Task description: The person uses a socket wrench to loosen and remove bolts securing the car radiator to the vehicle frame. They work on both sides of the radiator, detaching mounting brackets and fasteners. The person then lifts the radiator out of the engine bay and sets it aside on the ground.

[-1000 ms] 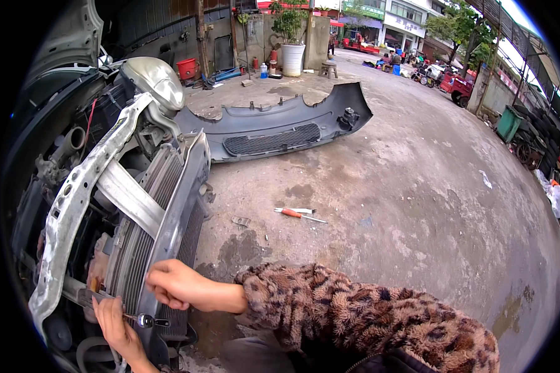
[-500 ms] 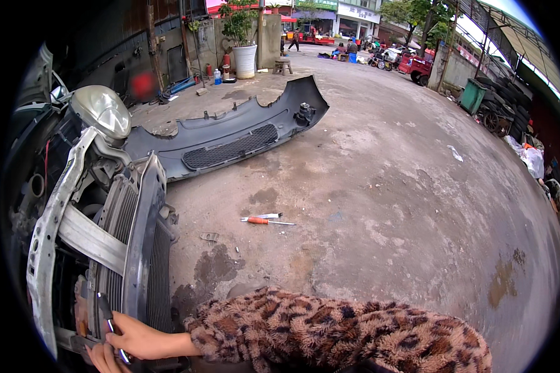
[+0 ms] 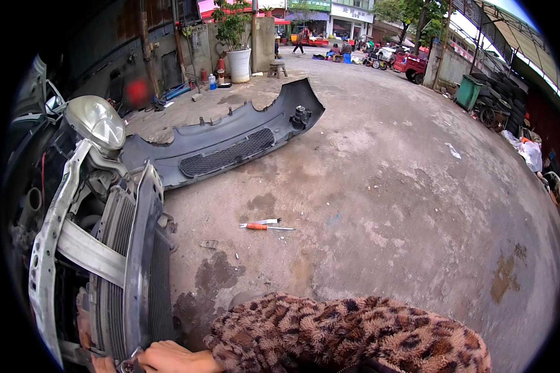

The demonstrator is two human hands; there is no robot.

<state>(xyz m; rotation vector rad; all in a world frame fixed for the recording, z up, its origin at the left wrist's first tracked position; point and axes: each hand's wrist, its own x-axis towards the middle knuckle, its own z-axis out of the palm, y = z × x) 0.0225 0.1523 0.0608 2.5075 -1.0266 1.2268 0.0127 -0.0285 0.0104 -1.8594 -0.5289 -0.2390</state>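
At the lower left edge my right hand (image 3: 171, 358), in a brown leopard-pattern fleece sleeve (image 3: 348, 332), is closed on a ratchet wrench (image 3: 130, 360). Only a bit of its shiny metal shows; the rest is hidden or cut off. Bent fingertips of my left hand (image 3: 104, 365) show beside the tool at the picture's edge, and what they grip is hidden. Both hands are low against the stripped front of a car, next to its finned radiator (image 3: 160, 283), pale metal crossbar (image 3: 92, 252) and upright metal support (image 3: 43, 261).
Ahead on the concrete lies a removed dark bumper cover (image 3: 230, 140). An orange-handled screwdriver (image 3: 257, 227) rests nearer. A headlight (image 3: 96, 122) sits on the car's far corner. Farther off are a potted plant (image 3: 238, 65), a green bin (image 3: 468, 91) and piled tyres (image 3: 501, 99).
My right hand has moved down and right, toward the lower edge. The tool's handle, upright in view before, is now mostly out of sight. The view has shifted slightly.
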